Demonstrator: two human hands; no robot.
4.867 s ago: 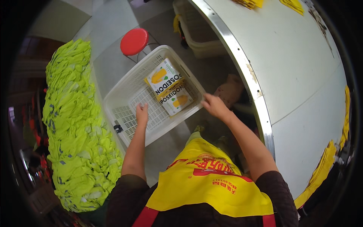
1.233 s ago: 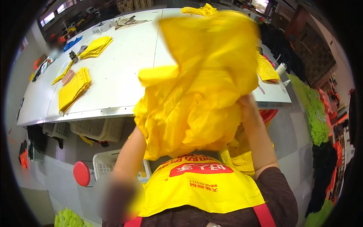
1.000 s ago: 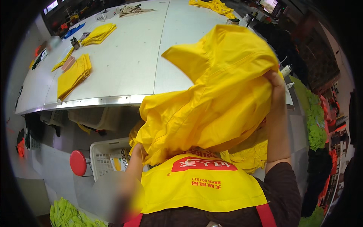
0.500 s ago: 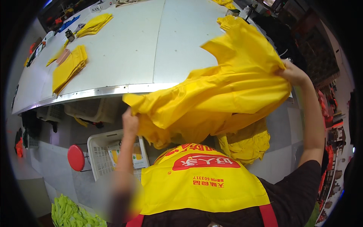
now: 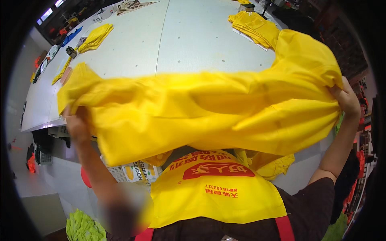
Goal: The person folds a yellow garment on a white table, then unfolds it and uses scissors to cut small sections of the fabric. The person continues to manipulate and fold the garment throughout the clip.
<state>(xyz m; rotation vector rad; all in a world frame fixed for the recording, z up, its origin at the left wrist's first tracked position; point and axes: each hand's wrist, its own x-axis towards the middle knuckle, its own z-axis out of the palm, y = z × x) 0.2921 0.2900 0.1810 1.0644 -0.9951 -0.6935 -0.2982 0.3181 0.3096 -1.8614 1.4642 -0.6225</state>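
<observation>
A large sheet of yellow cloth (image 5: 209, 108) is stretched between my two hands, in front of my body and over the near edge of the table. Its exact kind cannot be made out. At the far left my left hand (image 5: 77, 122) grips one end, its fingers partly hidden by the folds. My right hand (image 5: 348, 96) is closed on the opposite end, where the cloth bunches and rises toward the table. The cloth sags in loose creases between them and covers the table's front edge.
The pale table (image 5: 189, 44) holds a yellow cloth stack (image 5: 255, 28) at right and another folded stack (image 5: 95, 38) at left. Below are a white basket (image 5: 118, 173), a partly hidden red stool (image 5: 85, 176), a yellow cloth heap (image 5: 277, 166) and a lime-green heap (image 5: 83, 227).
Both hands have moved apart: the left outward and slightly up, the right outward and down. The cloth, bunched and slanting before, is now spread wide between them.
</observation>
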